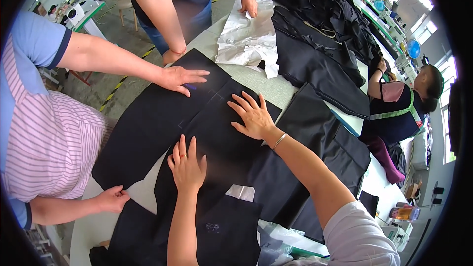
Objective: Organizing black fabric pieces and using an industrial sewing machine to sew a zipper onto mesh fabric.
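Observation:
My left hand [187,167] lies flat on a black fabric panel [224,155], fingers spread, a ring on one finger. Farther up and to the right, my right hand [253,117] rests palm down on the same dark cloth, its fingers apart. Just beyond my fingertips, thin chalk lines mark a second black cut piece [143,120] that meets the panel. A co-worker's hand [181,78] presses on that piece, with something small and purple by its fingers. The co-worker's other hand [114,198] pinches its near corner. Close to my left forearm lies another black piece [229,226] with a pale drawn mark.
A crumpled white sheet [249,34] lies at the back under another person's hand [249,6]. Heaped black fabric [315,0] and folded black panels [315,138] cover the table's right side. A clear plastic bag [276,244] sits near me. Someone works at far right [399,98].

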The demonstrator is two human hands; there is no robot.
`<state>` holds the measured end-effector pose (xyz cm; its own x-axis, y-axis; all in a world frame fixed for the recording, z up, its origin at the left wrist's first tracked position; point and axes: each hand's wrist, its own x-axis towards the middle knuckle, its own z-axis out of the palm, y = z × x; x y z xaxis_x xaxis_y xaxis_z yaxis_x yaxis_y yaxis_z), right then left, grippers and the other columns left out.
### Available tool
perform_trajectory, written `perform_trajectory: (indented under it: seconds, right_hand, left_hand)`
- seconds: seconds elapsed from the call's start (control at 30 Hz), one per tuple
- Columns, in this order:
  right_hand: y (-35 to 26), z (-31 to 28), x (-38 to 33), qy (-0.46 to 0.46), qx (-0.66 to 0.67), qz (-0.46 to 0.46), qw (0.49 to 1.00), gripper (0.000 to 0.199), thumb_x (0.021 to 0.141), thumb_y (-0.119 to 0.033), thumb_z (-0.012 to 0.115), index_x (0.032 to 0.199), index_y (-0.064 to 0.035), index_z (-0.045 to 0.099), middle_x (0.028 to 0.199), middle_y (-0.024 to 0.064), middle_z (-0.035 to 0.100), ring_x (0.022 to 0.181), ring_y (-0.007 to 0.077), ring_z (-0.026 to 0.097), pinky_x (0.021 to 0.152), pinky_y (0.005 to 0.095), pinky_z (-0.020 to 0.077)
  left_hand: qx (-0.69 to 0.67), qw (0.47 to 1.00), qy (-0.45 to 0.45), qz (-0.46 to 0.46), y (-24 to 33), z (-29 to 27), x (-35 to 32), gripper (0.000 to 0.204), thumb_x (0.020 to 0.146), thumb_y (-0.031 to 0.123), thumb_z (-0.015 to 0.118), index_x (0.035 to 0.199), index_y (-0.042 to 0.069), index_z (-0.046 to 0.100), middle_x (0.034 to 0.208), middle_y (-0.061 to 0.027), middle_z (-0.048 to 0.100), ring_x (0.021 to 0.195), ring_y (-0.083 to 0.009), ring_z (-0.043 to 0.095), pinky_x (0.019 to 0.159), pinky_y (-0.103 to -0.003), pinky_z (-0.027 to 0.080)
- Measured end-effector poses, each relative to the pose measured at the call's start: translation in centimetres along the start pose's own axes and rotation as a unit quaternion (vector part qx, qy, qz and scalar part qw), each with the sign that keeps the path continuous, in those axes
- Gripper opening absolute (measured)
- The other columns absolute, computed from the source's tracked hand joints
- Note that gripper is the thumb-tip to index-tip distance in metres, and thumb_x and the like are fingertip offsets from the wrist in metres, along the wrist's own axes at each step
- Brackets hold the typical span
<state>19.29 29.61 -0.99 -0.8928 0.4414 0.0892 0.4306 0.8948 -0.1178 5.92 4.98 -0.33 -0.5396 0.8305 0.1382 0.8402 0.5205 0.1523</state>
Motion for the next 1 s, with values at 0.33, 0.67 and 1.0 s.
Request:
perform_trajectory:
  seconds: [0.33, 0.67, 1.0]
  right_hand:
    - [0.09, -0.03, 0.06, 0.022, 0.0, -0.002, 1.0, 0.066, 0.093, -0.051, 0.057, 0.15, -0.0229, 0.041, 0.159, 0.0012, 0.034, 0.148, 0.0278, 0.028, 0.116, 0.0669, 0.0184]
    - [-0.03, -0.17, 0.13, 0.014, -0.005, 0.007, 1.0, 0.066, 0.091, -0.049, 0.059, 0.149, -0.021, 0.043, 0.159, 0.0005, 0.034, 0.149, 0.0275, 0.027, 0.117, 0.0645, 0.0199]
    - [-0.17, -0.14, 0.2, 0.014, 0.003, 0.0, 1.0, 0.067, 0.091, -0.046, 0.06, 0.15, -0.0203, 0.042, 0.159, 0.0024, 0.034, 0.148, 0.0297, 0.028, 0.117, 0.0633, 0.0184]
  left_hand:
    - [-0.004, 1.0, -0.007, -0.007, -0.07, 0.03, 0.09, 0.062, 0.091, 0.033, 0.066, 0.147, 0.015, 0.046, 0.159, -0.0125, 0.036, 0.141, -0.029, 0.037, 0.111, -0.048, 0.028]
    - [-0.007, 0.998, 0.057, 0.033, -0.18, 0.0, 0.23, 0.058, 0.09, 0.033, 0.065, 0.141, 0.01, 0.053, 0.15, -0.0152, 0.045, 0.133, -0.0301, 0.044, 0.104, -0.047, 0.034]
    - [-0.01, 0.997, 0.065, 0.033, -0.32, 0.02, 0.09, 0.058, 0.089, 0.032, 0.067, 0.141, 0.01, 0.054, 0.151, -0.0153, 0.045, 0.132, -0.0297, 0.045, 0.102, -0.045, 0.035]
